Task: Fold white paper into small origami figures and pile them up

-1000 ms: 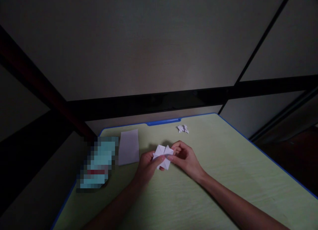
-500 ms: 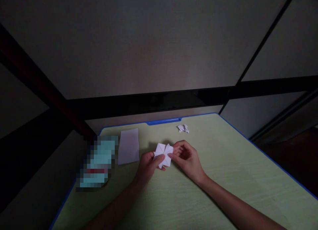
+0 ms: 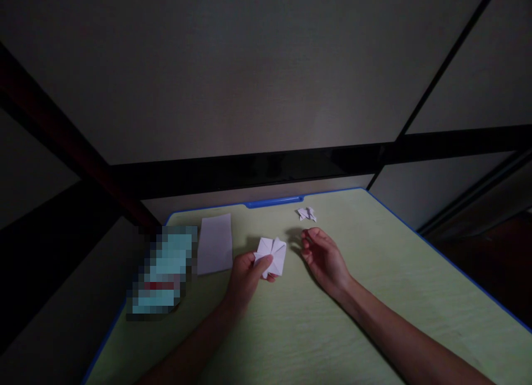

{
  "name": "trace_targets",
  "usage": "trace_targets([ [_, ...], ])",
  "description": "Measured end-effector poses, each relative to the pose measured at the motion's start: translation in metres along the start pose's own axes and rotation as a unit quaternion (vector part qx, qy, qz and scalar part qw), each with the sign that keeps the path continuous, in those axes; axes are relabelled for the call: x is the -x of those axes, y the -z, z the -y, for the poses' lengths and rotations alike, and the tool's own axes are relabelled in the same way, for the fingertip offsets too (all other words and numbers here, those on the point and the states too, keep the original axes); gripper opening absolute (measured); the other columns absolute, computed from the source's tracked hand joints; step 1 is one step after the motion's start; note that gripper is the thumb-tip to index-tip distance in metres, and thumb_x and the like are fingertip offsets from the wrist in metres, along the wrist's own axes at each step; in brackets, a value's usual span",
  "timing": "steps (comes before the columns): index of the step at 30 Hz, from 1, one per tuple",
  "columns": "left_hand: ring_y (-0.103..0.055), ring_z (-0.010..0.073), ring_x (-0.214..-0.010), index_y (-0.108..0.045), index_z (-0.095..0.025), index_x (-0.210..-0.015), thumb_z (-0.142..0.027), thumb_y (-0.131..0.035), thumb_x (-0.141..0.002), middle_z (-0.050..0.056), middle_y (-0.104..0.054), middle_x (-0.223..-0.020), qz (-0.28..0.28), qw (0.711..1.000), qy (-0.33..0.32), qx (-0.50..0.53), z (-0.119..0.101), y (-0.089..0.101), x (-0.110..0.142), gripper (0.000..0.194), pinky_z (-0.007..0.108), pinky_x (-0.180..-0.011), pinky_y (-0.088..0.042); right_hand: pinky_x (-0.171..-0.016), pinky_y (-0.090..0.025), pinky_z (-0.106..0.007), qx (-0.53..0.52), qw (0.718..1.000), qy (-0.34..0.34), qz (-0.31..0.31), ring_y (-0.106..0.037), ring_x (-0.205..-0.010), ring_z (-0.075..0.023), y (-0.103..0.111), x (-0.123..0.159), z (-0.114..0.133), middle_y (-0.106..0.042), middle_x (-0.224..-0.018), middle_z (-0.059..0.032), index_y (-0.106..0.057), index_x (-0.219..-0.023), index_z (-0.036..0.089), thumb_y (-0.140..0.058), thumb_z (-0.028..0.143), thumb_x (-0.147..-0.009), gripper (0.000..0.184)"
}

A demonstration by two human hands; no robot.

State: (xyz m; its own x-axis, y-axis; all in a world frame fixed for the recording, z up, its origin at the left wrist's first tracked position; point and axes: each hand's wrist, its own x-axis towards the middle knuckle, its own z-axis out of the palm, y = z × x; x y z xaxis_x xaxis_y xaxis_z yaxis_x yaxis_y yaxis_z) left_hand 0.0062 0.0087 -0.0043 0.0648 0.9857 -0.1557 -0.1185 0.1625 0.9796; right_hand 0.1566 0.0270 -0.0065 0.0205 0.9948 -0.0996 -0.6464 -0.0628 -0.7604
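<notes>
- Holding the folded paper [image 3: 277, 257] in the left fingers [image 3: 263, 265], with the thumb across its face and fingertips showing beneath.
- Curling the right fingers [image 3: 306, 253] loosely, half-spread, to the right of the folded paper and apart from it.
- Beyond both sets of fingers, at the far edge of the bench [image 3: 394, 252], a blue trough [image 3: 274, 201].
- White, roughly square, with creases meeting near the middle and small pointed flaps jutting out.
- Beyond the right fingers, a small paper figure [image 3: 307, 214]; left of the left fingers, a pale sheet [image 3: 215, 245].
</notes>
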Motion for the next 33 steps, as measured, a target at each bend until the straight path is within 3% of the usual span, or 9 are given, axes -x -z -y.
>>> trace_targets([
  [3, -0.05, 0.0112, -0.042, -0.061, -0.009, -0.057, -0.028, -0.059, -0.06, 0.001, -0.058, -0.045, -0.003, 1.0, 0.0, -0.006, 0.0, 0.0, 0.0, 0.019, 0.021, -0.044, -0.039, -0.04, -0.032, -0.015, 0.06, 0.998, 0.024, 0.018, -0.042, -0.048, -0.0047, -0.002, 0.002, -0.002, -0.052, -0.063, 0.0033, -0.053, -0.064, 0.017, -0.065, 0.019, -0.058, 0.013],
  [7, -0.048, 0.0105, -0.041, -0.06, -0.01, -0.055, -0.029, -0.058, -0.059, 0.001, -0.058, -0.044, 0.002, 1.0, -0.005, -0.024, -0.003, -0.001, 0.001, 0.02, 0.021, -0.044, -0.039, -0.053, -0.039, -0.019, 0.179, 0.975, 0.082, 0.099, -0.046, -0.056, -0.0068, -0.008, 0.007, -0.008, -0.053, -0.068, 0.0019, -0.057, -0.066, 0.017, -0.067, 0.015, -0.056, 0.015],
  [10, -0.047, 0.0099, -0.041, -0.058, -0.011, -0.048, -0.027, -0.057, -0.059, 0.0, -0.056, -0.041, 0.003, 0.999, -0.009, -0.044, -0.008, -0.003, 0.004, 0.02, 0.02, -0.044, -0.038, -0.059, -0.041, -0.021, 0.204, 0.965, 0.098, 0.129, -0.05, -0.062, -0.0081, -0.009, 0.008, -0.01, -0.053, -0.076, 0.0, -0.058, -0.064, 0.016, -0.066, 0.015, -0.056, 0.011],
  [15, -0.047, 0.0096, -0.042, -0.055, -0.012, -0.042, -0.026, -0.055, -0.06, 0.0, -0.054, -0.041, 0.025, 0.998, -0.012, -0.051, -0.012, -0.004, 0.006, 0.023, 0.02, -0.045, -0.037, -0.053, -0.042, -0.021, 0.229, 0.96, 0.087, 0.133, -0.051, -0.055, -0.0081, -0.008, 0.008, -0.011, -0.056, -0.068, -0.0004, -0.063, -0.062, 0.016, -0.066, 0.017, -0.056, 0.007],
  [18, -0.048, 0.01, -0.042, -0.058, -0.011, -0.048, -0.025, -0.057, -0.058, 0.0, -0.056, -0.044, 0.028, 0.999, -0.003, -0.04, -0.011, -0.004, 0.005, 0.017, 0.02, -0.044, -0.038, -0.049, -0.041, -0.021, 0.236, 0.96, 0.093, 0.117, -0.051, -0.053, -0.0087, -0.008, 0.009, -0.011, -0.057, -0.061, 0.0, -0.064, -0.059, 0.017, -0.067, 0.018, -0.056, 0.005],
  [33, -0.049, 0.0106, -0.044, -0.063, -0.008, -0.062, -0.025, -0.06, -0.057, 0.002, -0.059, -0.049, 0.022, 0.999, 0.021, -0.026, -0.007, -0.001, 0.001, 0.018, 0.02, -0.043, -0.039, -0.05, -0.041, -0.022, 0.271, 0.949, 0.113, 0.112, -0.052, -0.057, -0.0106, -0.008, 0.012, -0.009, -0.058, -0.067, -0.0023, -0.068, -0.061, 0.02, -0.066, 0.016, -0.057, 0.006],
])
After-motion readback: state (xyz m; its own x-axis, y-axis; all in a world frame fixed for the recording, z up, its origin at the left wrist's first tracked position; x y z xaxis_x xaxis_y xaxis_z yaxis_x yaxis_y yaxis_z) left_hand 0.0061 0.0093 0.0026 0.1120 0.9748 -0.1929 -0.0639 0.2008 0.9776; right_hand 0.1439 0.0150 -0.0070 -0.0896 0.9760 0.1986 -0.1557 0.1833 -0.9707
